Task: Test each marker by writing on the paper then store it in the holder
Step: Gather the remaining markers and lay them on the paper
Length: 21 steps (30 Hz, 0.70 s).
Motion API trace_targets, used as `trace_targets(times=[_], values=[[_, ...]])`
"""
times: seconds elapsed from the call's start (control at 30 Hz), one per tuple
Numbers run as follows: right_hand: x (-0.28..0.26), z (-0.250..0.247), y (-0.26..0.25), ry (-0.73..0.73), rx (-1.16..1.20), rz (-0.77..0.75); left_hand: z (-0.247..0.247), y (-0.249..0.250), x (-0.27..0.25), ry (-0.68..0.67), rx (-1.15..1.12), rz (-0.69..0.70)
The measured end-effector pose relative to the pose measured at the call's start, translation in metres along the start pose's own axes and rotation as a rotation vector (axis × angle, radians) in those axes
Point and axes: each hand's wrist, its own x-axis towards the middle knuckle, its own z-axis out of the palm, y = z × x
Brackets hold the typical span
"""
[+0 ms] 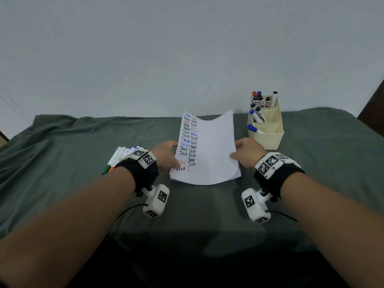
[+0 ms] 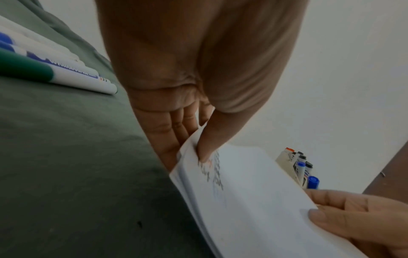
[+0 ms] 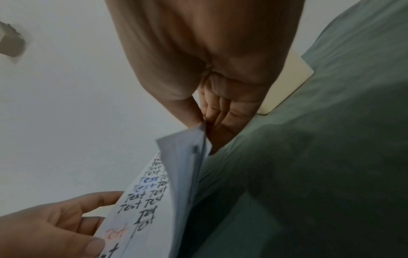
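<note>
Two hands hold the paper by its side edges, and no marker is in hand.

We pinch the paper (image 1: 205,148) on both sides: our left hand (image 1: 166,155) has its thumb on top of the written edge and its fingers (image 2: 170,132) under it, and our right hand (image 1: 248,151) nips the blank edge between thumb and fingers. The sheets bow up off the green cloth (image 1: 62,154), with their long axis running away from us. The untested markers (image 1: 119,157) lie in a bunch just outside our left wrist, pointing away from us and a little to the right, so we judge the left hand the nearer one for the next pick. The holder (image 1: 267,129) stands just beyond our right hand, near the table's far edge, with its front compartment mostly free. Bare cloth lies between us and the paper.
</note>
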Motion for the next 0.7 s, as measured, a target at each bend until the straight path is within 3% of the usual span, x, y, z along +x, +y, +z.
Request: trace_targets(times=[0.13,0.43,0.7], values=[[0.009,0.003,0.000,-0.026,-0.042,0.048,0.000,0.005,0.012,-0.036,0.006,-0.050],[0.051,0.004,-0.003,0.068,-0.056,0.086,-0.009,0.016,0.054,-0.083,-0.164,-0.121],[0.082,0.010,-0.013,0.035,-0.179,0.201,-0.010,0.027,0.088,-0.118,-0.129,-0.165]])
